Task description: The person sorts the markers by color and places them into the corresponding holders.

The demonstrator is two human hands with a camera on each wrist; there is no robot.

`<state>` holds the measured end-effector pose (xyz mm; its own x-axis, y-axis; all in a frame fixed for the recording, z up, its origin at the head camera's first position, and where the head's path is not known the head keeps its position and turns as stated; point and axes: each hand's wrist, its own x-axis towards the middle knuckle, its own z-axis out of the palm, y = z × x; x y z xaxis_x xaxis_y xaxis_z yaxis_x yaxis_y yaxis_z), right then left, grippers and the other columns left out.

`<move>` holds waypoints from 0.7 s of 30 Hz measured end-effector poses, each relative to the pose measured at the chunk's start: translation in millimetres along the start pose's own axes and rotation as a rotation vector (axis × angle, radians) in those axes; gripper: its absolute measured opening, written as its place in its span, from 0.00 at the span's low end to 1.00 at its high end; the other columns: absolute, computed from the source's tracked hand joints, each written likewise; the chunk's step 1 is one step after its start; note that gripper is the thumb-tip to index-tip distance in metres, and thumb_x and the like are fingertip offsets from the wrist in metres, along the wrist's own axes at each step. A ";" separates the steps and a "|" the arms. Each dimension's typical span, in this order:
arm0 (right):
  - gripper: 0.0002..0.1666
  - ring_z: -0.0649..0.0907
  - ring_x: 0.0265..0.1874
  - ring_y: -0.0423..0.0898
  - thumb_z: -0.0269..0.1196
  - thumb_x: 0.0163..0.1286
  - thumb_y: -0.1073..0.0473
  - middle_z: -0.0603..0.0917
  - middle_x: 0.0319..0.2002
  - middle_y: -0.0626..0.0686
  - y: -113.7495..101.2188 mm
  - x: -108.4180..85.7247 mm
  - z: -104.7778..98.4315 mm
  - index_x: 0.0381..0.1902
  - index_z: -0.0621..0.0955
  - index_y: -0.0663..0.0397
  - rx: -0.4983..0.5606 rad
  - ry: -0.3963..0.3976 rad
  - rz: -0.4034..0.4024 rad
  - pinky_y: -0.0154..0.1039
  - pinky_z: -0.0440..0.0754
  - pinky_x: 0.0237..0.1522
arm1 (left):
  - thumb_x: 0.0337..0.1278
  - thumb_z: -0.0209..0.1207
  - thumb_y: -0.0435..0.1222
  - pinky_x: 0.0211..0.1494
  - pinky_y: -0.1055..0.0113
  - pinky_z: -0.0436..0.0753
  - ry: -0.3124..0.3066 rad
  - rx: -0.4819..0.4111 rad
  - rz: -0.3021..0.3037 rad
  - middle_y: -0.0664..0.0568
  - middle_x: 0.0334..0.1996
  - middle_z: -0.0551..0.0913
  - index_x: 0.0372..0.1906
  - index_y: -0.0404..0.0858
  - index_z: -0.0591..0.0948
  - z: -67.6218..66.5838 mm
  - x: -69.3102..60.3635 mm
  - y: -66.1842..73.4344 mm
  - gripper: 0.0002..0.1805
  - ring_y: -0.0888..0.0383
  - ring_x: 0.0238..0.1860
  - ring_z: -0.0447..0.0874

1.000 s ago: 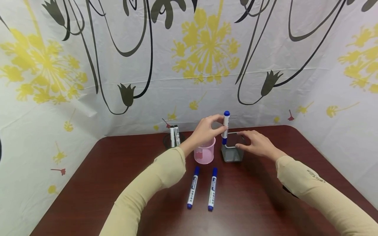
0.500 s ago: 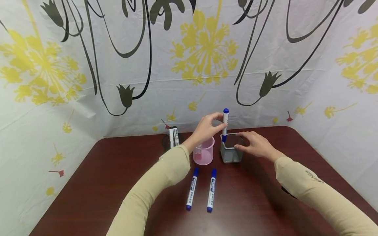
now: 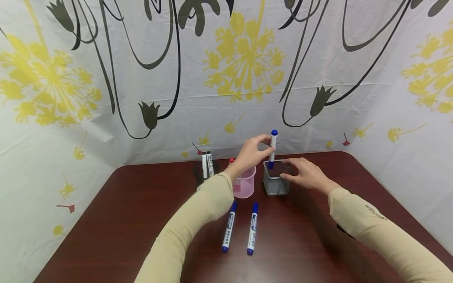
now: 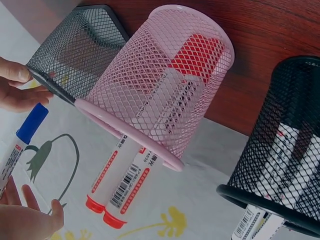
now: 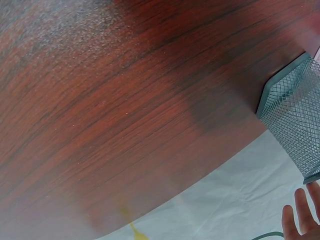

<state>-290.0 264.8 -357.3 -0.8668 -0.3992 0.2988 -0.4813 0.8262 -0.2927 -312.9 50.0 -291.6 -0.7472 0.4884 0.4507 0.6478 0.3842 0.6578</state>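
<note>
My left hand [image 3: 250, 154] pinches a blue-capped white marker [image 3: 273, 146] held nearly upright, its lower blue end at the opening of the square grey mesh holder [image 3: 277, 186]. In the left wrist view the marker's blue end [image 4: 32, 123] is just outside that holder's rim [image 4: 59, 91]. My right hand [image 3: 308, 173] touches the holder's rim on its right side, with fingers and thumb spread. In the right wrist view the fingers [image 5: 302, 210] are beside the holder's rim. Two blue-capped markers [image 3: 229, 228] [image 3: 252, 230] lie on the table in front.
The pink mesh cup [image 3: 247, 188] stands left of the square holder and contains two red-capped markers [image 4: 131, 182]. Farther left, a black mesh cup [image 3: 198, 173] holds two white markers with black ends [image 3: 207, 165]. A patterned cloth [image 3: 212, 78] hangs behind the table [image 3: 106, 220].
My left hand has shifted slightly right with the marker, whose lower end is now farther over the square holder's opening. My right hand has stayed at the rim.
</note>
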 end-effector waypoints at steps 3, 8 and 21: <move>0.38 0.72 0.46 0.55 0.57 0.55 0.36 0.76 0.47 0.58 0.1 0.2 0.2 0.54 0.73 0.58 0.000 -0.003 -0.003 0.56 0.69 0.45 | 0.54 0.58 0.39 0.50 0.70 0.68 0.004 0.003 -0.009 0.56 0.38 0.79 0.45 0.41 0.77 2.9 1.8 -1.1 0.14 0.64 0.45 0.73; 0.38 0.72 0.46 0.55 0.57 0.55 0.35 0.76 0.47 0.58 0.7 0.8 0.9 0.54 0.72 0.58 -0.006 -0.003 -0.014 0.56 0.68 0.45 | 0.54 0.58 0.39 0.50 0.70 0.67 0.010 0.022 -0.031 0.56 0.39 0.79 0.45 0.41 0.77 9.2 3.4 -5.6 0.13 0.65 0.46 0.73; 0.37 0.73 0.45 0.54 0.59 0.55 0.37 0.77 0.46 0.58 1.8 0.2 1.8 0.53 0.73 0.57 -0.014 0.009 -0.007 0.55 0.69 0.44 | 0.54 0.58 0.40 0.47 0.71 0.69 -0.023 0.035 -0.088 0.57 0.39 0.79 0.45 0.42 0.77 26.2 -4.5 -20.5 0.13 0.62 0.45 0.74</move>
<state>-291.2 265.5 -359.4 -0.8625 -0.4012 0.3085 -0.4851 0.8290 -0.2784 -318.9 60.5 -322.8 -0.7978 0.4697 0.3779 0.5852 0.4528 0.6726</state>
